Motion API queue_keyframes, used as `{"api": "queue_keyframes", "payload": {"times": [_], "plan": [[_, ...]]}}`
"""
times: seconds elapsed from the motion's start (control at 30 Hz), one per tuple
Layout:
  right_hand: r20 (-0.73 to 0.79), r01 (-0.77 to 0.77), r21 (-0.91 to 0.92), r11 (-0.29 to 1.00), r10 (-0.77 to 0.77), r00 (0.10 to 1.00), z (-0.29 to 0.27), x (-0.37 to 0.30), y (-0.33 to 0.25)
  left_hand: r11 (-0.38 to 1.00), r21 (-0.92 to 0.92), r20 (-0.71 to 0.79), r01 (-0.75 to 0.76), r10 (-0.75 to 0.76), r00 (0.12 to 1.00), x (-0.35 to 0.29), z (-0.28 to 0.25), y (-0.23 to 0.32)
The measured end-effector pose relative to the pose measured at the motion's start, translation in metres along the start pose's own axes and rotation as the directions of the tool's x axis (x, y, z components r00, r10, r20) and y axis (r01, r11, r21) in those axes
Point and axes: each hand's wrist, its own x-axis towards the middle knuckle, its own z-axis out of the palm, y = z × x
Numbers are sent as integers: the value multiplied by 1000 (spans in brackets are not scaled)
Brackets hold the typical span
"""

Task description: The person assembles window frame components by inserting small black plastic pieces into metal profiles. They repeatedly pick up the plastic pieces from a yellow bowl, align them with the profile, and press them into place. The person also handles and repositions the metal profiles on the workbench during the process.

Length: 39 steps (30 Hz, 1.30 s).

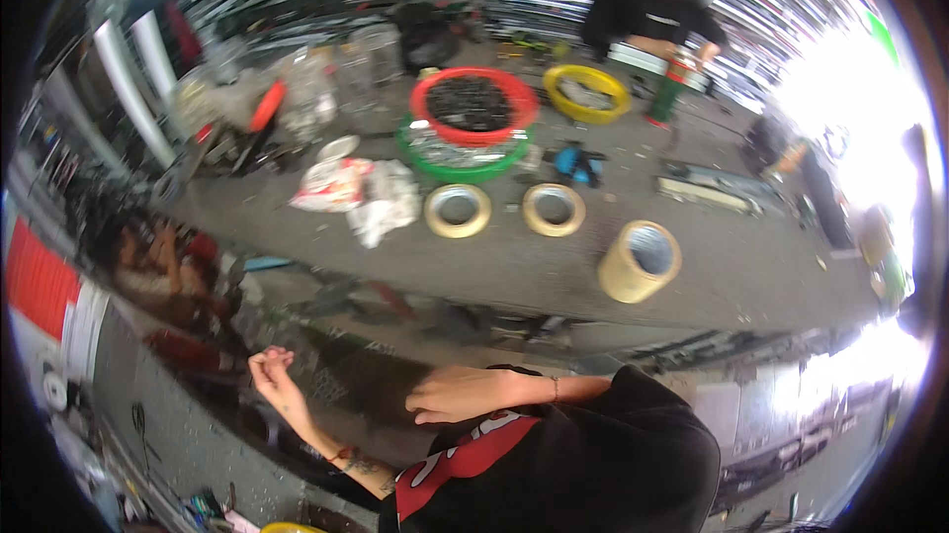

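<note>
My left hand (pixel 277 377) is raised past the bench's near edge, to the left of my body, its fingers bent in toward the thumb. Whether something small sits between them cannot be made out. Close in front of my chest, my right hand (pixel 457 395) shows its back, with the fingers curled under and what they may hold hidden. Neither hand touches the bench. Nearest on the dark workbench (pixel 494 271) lie two tape rolls, a left roll (pixel 432 210) and a right roll (pixel 575 222). A taller stack of tape (pixel 629 274) stands farther right.
A red basket (pixel 522 98) of small black parts sits on a green basket (pixel 435 169). Behind are a yellow basket (pixel 618 113) and a green and red can (pixel 663 103) beside a person in black (pixel 638 14). Plastic bags (pixel 386 199) and an orange-handled tool (pixel 266 108) lie left.
</note>
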Motion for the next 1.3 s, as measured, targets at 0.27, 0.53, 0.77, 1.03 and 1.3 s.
{"api": "queue_keyframes", "payload": {"times": [0.27,0.53,0.77,1.03,1.3], "plan": [[583,207,213,955,-294,757,59,219,24,971,230,-411,67,35,911,-19,-64,21],[219,262,490,831,-409,886,41,478,14,582,705,-662,405,336,670,39,-135,71],[-890,862,439,253,-11,456,-73,658,-20,267,832,32,487,852,-522,79,-206,161],[262,10,932,363,-690,675,148,645,-99,796,482,-868,366,490,76,225,-235,-5],[587,-5,803,597,-789,182,232,651,-107,831,252,-962,497,271,35,144,-249,-31]]}}
